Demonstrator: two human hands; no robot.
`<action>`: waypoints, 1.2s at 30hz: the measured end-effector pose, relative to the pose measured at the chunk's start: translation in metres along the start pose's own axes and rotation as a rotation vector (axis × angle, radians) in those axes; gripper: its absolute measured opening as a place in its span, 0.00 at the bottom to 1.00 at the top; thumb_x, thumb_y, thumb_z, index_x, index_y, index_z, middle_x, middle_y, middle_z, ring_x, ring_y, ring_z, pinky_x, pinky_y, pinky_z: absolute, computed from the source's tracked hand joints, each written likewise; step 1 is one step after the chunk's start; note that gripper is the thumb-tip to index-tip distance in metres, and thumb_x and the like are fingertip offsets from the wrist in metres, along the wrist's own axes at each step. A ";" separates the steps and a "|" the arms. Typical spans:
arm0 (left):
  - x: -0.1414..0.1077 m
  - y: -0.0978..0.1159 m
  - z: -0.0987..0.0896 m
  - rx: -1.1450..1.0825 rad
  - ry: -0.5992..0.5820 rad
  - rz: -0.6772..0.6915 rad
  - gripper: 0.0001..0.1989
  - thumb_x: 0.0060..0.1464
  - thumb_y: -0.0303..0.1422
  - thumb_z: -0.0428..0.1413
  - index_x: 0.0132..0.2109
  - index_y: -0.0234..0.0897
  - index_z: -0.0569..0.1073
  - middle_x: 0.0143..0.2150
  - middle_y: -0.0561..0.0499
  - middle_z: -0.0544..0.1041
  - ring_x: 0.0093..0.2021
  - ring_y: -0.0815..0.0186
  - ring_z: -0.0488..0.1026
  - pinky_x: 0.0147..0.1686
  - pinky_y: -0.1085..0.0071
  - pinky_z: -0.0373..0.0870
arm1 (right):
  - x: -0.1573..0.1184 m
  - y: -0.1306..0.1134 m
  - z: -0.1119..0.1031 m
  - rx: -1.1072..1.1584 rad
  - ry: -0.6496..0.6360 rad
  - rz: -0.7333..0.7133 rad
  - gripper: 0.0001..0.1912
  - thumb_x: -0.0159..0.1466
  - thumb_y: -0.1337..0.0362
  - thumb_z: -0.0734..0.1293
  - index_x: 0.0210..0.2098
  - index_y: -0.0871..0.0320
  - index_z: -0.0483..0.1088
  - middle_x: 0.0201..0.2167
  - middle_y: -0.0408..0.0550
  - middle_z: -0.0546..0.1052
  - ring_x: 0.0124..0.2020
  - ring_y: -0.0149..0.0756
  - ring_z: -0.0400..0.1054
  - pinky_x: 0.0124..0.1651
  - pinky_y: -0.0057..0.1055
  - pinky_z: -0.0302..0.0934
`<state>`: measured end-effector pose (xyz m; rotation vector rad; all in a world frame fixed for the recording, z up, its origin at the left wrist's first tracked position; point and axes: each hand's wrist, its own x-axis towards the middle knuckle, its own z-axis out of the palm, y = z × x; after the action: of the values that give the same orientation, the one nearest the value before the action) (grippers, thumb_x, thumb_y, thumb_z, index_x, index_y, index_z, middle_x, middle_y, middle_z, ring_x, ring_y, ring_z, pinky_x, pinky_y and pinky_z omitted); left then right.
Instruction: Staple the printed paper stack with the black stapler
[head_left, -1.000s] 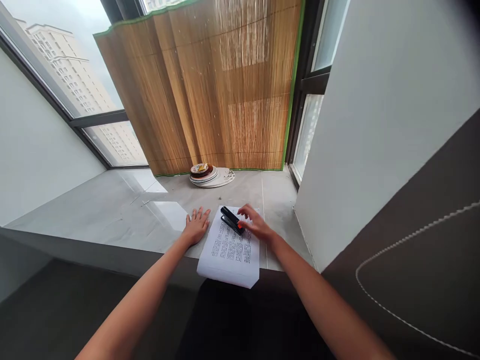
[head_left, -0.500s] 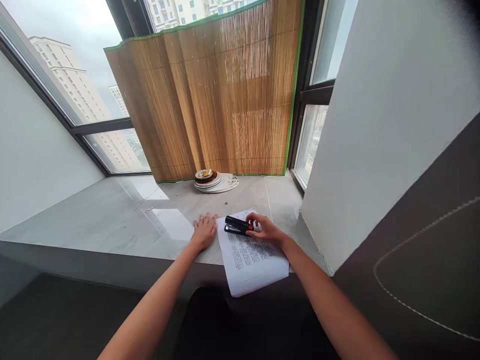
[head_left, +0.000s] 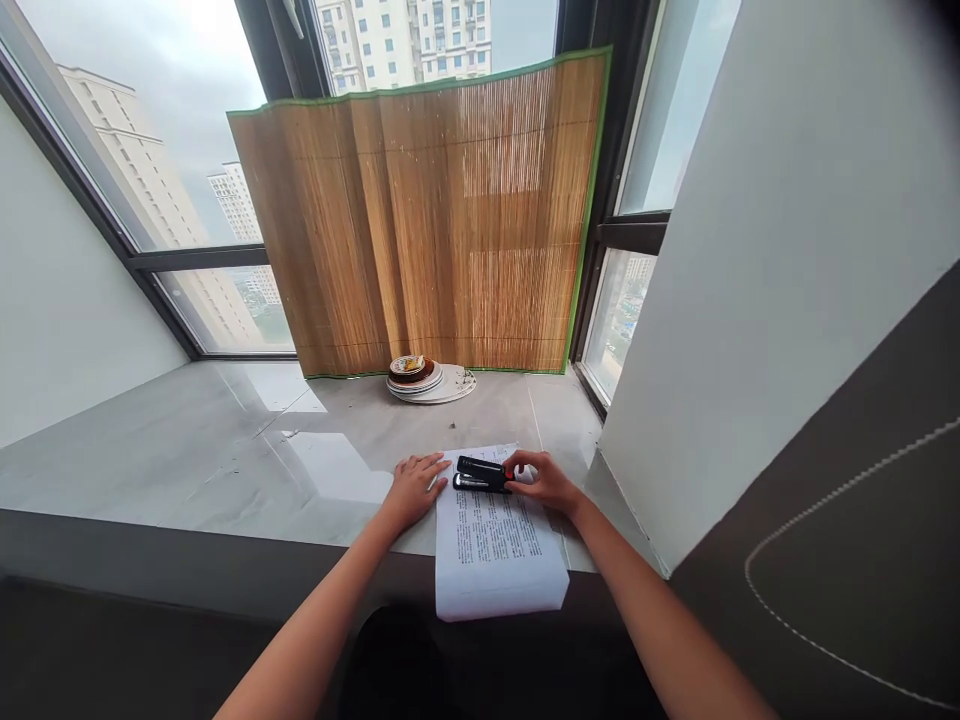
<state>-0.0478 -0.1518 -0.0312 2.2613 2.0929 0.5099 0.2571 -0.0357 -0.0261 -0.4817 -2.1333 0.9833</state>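
Printed paper [head_left: 499, 560] lies on the grey sill, its near end hanging over the front edge. Above its upper part is a black stapler [head_left: 481, 475] with a red detail, its jaws pointing left. My right hand [head_left: 541, 478] pinches the stapler's right end between thumb and fingers. My left hand [head_left: 415, 487] rests flat with fingers spread at the paper's upper left edge, its fingertips close to the stapler's jaws. Whether the paper is a single sheet or several cannot be made out.
Stacked plates [head_left: 420, 382] stand at the back of the sill [head_left: 225, 450], before a bamboo blind [head_left: 442, 230] with green edging. Windows rise behind and at both sides. A white wall [head_left: 720, 300] bounds the right side.
The paper has turned straighter, and its near end has shifted left. My left hand's fingers now point more to the right, reaching the paper's edge. The camera view has tilted up slightly.
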 end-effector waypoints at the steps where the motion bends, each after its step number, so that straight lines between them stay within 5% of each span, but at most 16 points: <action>1: 0.000 -0.001 0.001 -0.002 -0.004 -0.007 0.21 0.71 0.38 0.52 0.67 0.50 0.73 0.70 0.48 0.71 0.67 0.51 0.65 0.68 0.45 0.54 | -0.001 0.000 0.000 0.011 0.009 0.006 0.10 0.60 0.57 0.77 0.36 0.55 0.77 0.36 0.46 0.82 0.39 0.39 0.76 0.47 0.35 0.67; 5: 0.001 -0.006 0.006 -0.022 -0.032 -0.027 0.22 0.72 0.35 0.48 0.68 0.50 0.72 0.72 0.49 0.68 0.68 0.50 0.64 0.71 0.40 0.49 | -0.003 0.006 0.003 0.063 0.074 0.006 0.12 0.59 0.54 0.78 0.31 0.55 0.78 0.36 0.50 0.84 0.41 0.43 0.80 0.50 0.39 0.70; 12: 0.005 -0.019 0.018 -0.117 -0.077 -0.050 0.32 0.66 0.22 0.39 0.74 0.31 0.60 0.76 0.40 0.62 0.77 0.58 0.55 0.75 0.53 0.47 | -0.004 0.015 0.012 0.043 0.130 0.006 0.14 0.59 0.52 0.78 0.28 0.55 0.77 0.39 0.52 0.84 0.40 0.43 0.79 0.49 0.40 0.71; 16: 0.005 -0.022 0.025 -0.098 -0.059 -0.052 0.31 0.67 0.25 0.40 0.75 0.32 0.59 0.76 0.39 0.61 0.77 0.56 0.55 0.76 0.52 0.46 | -0.005 0.014 0.009 0.044 0.100 0.014 0.16 0.59 0.50 0.77 0.27 0.55 0.77 0.39 0.53 0.84 0.41 0.43 0.78 0.49 0.41 0.70; 20: 0.005 -0.021 0.028 -0.113 -0.044 -0.061 0.31 0.67 0.25 0.41 0.75 0.31 0.59 0.76 0.39 0.61 0.77 0.57 0.56 0.76 0.53 0.46 | 0.006 0.007 0.010 -0.026 0.083 0.087 0.16 0.57 0.53 0.78 0.40 0.55 0.78 0.46 0.51 0.82 0.45 0.42 0.76 0.49 0.38 0.69; 23: 0.005 -0.019 0.029 -0.088 -0.052 -0.072 0.31 0.66 0.24 0.40 0.75 0.28 0.59 0.76 0.37 0.60 0.77 0.56 0.55 0.76 0.52 0.48 | 0.020 0.001 0.025 -0.140 0.025 0.179 0.30 0.53 0.59 0.79 0.54 0.53 0.76 0.52 0.51 0.80 0.49 0.44 0.74 0.49 0.36 0.68; 28: 0.003 -0.021 0.031 -0.130 -0.013 -0.067 0.31 0.63 0.26 0.45 0.72 0.27 0.62 0.74 0.34 0.63 0.75 0.51 0.59 0.75 0.48 0.51 | 0.029 -0.008 0.061 -0.308 -0.032 0.234 0.18 0.52 0.68 0.74 0.43 0.55 0.81 0.41 0.49 0.83 0.46 0.47 0.76 0.52 0.37 0.67; 30: 0.002 -0.023 0.030 -0.277 0.070 -0.084 0.31 0.61 0.26 0.47 0.70 0.31 0.64 0.73 0.34 0.65 0.74 0.51 0.62 0.74 0.47 0.53 | 0.026 -0.015 0.071 -0.302 0.053 0.211 0.18 0.53 0.69 0.73 0.44 0.54 0.82 0.40 0.48 0.84 0.45 0.48 0.77 0.52 0.38 0.68; 32: 0.004 -0.022 0.024 -0.553 0.286 -0.188 0.28 0.60 0.27 0.47 0.67 0.34 0.67 0.71 0.36 0.69 0.73 0.53 0.64 0.73 0.50 0.58 | 0.021 -0.025 0.078 -0.317 0.188 0.181 0.19 0.55 0.69 0.73 0.46 0.53 0.82 0.42 0.50 0.84 0.46 0.51 0.77 0.52 0.41 0.70; 34: 0.007 -0.015 0.016 -0.944 0.513 -0.441 0.21 0.61 0.29 0.48 0.60 0.37 0.69 0.65 0.36 0.74 0.67 0.53 0.71 0.67 0.52 0.67 | 0.017 -0.039 0.087 -0.342 0.279 0.121 0.20 0.57 0.71 0.70 0.47 0.52 0.82 0.44 0.52 0.84 0.47 0.52 0.78 0.52 0.43 0.71; 36: 0.011 -0.002 0.008 -1.390 0.608 -0.718 0.12 0.63 0.32 0.50 0.52 0.38 0.71 0.56 0.37 0.79 0.56 0.53 0.80 0.58 0.56 0.76 | 0.015 -0.051 0.098 -0.400 0.298 0.020 0.25 0.57 0.77 0.66 0.50 0.51 0.81 0.48 0.52 0.83 0.49 0.51 0.78 0.53 0.43 0.72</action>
<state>-0.0475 -0.1392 -0.0365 0.5790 1.5222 1.8741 0.1727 -0.1084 -0.0239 -0.7913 -2.0511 0.4542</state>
